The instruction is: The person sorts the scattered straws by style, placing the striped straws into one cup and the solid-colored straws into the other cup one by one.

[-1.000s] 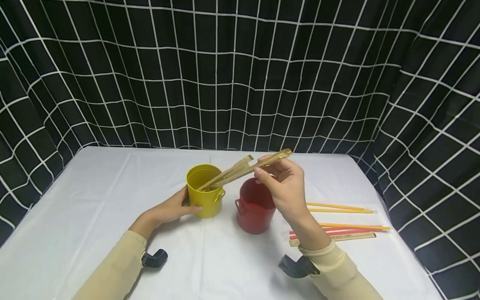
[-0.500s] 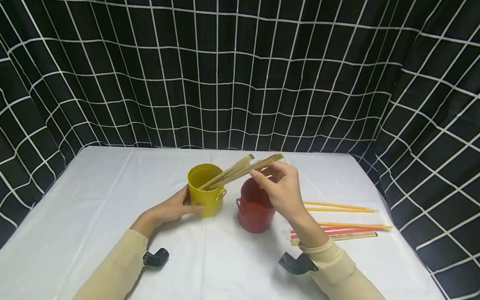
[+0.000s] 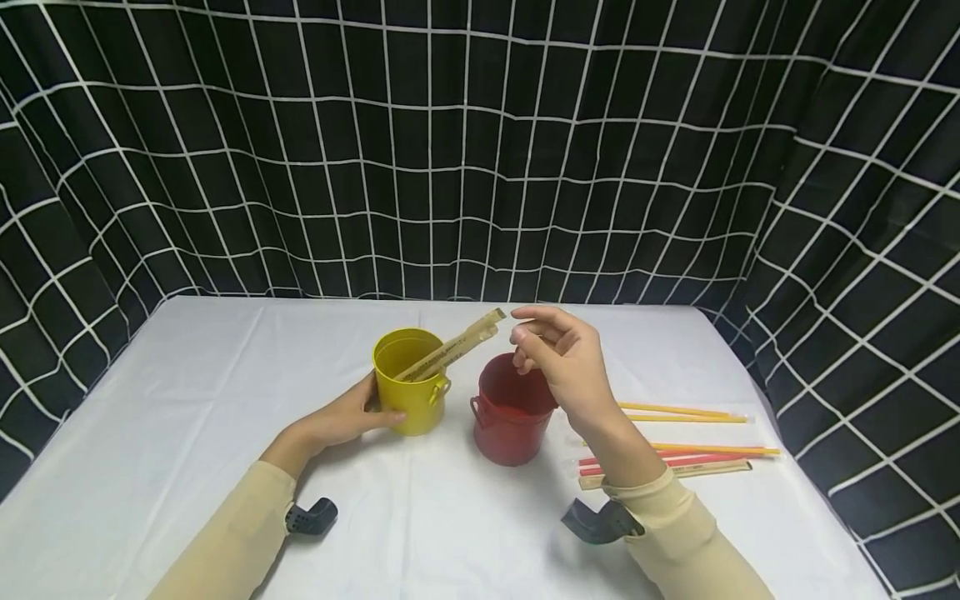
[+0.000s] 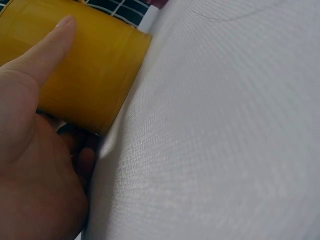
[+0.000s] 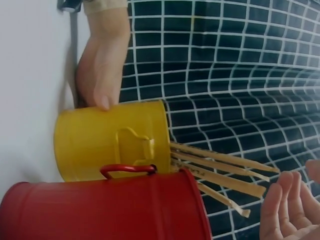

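My left hand [image 3: 337, 421] grips a small yellow metal bucket [image 3: 408, 408] low on its side, thumb across the front, as the left wrist view also shows. Several brown paper-wrapped straws [image 3: 453, 346] lean out of that bucket toward the right; the right wrist view shows their ends [image 5: 225, 180] fanned out. My right hand [image 3: 573, 358] hovers above and behind a red bucket [image 3: 512, 429], fingers loosely bent, holding nothing. A small gap separates its fingertips from the straw ends. Inside the red bucket I see only its bare red wall.
To the right, partly behind my right forearm, lie yellow straws [image 3: 686, 418], red straws [image 3: 697, 459] and a brown paper-wrapped straw [image 3: 712, 469]. A white cloth [image 3: 465, 533] covers the table. Black gridded curtain [image 3: 480, 167] encloses the back and sides.
My right hand has let go of a paper-wrapped straw, which has dropped in among the others in the yellow bucket. The fingers have loosened. My left hand stays on the bucket.
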The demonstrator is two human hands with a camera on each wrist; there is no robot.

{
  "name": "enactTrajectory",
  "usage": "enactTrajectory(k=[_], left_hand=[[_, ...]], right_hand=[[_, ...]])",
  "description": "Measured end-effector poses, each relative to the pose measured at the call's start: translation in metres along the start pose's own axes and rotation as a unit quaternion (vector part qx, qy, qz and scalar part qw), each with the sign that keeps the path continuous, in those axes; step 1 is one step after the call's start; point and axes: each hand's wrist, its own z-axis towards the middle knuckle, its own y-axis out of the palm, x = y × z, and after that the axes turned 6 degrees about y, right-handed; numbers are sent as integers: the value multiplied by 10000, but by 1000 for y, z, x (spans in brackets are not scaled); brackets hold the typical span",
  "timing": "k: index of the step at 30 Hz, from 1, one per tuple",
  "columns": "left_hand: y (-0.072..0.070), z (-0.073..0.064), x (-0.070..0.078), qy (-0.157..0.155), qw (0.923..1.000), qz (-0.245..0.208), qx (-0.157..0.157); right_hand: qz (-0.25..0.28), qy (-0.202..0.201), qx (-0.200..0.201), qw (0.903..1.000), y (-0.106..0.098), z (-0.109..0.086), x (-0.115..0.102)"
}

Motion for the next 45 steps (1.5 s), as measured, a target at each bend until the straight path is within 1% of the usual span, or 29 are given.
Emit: enactTrajectory(k=[5, 7, 10, 13, 15, 17, 20, 22, 24, 27, 29, 30, 33, 36, 39, 43, 45], left_hand=[[1, 1, 0, -23, 10000, -18, -21], [2, 1, 0, -22, 10000, -51, -33], [3, 2, 0, 15, 10000, -72, -53], [3, 2, -1, 56, 9999, -71, -45], [2, 1, -2, 61, 10000, -44, -32], [1, -1, -4, -15, 10000, -38, 1], [-2, -6, -5, -122, 9999, 9, 29], [-3, -8, -4, -136, 9999, 27, 30], [-4, -9, -2, -92, 9999, 43, 26], [-4, -9, 1, -73, 10000, 55, 34], [-3, -8, 2, -96, 9999, 64, 42], [-3, -7, 3, -106, 9999, 71, 37], [-1, -5, 3, -113, 9999, 70, 13], [1, -3, 2, -100, 9999, 79, 3], [3, -1, 2, -81, 9999, 68, -3], [3, 0, 2, -93, 9999, 38, 2], [3, 1, 0, -119, 9999, 53, 21]], right_hand=[[178, -131, 64, 9997, -9, 1, -5], [258, -209, 68, 9994, -16, 1, -9], [229, -292, -22, 9993, -30, 0, -15], [19, -289, -269, 9992, -46, -2, -20], [-270, -240, -469, 9982, -57, -4, -21], [-589, -138, -716, 9956, -68, -7, -19], [-1076, 89, -1132, 9877, -84, -13, -9], [-1331, 266, -1526, 9789, -96, -16, 1], [-1483, 447, -2016, 9671, -107, -19, 12], [-1607, 739, -2776, 9443, -122, -24, 29], [-1659, 950, -3143, 9299, -131, -29, 38], [-1730, 1006, -3251, 9243, -135, -32, 43], [-1941, 1057, -3443, 9125, -146, -44, 52], [-2113, 888, -3533, 9070, -156, -55, 58], [-2204, 808, -3512, 9064, -163, -64, 60], [-2500, 845, -3212, 9095, -167, -71, 62], [-2740, 898, -3033, 9082, -168, -74, 65]])
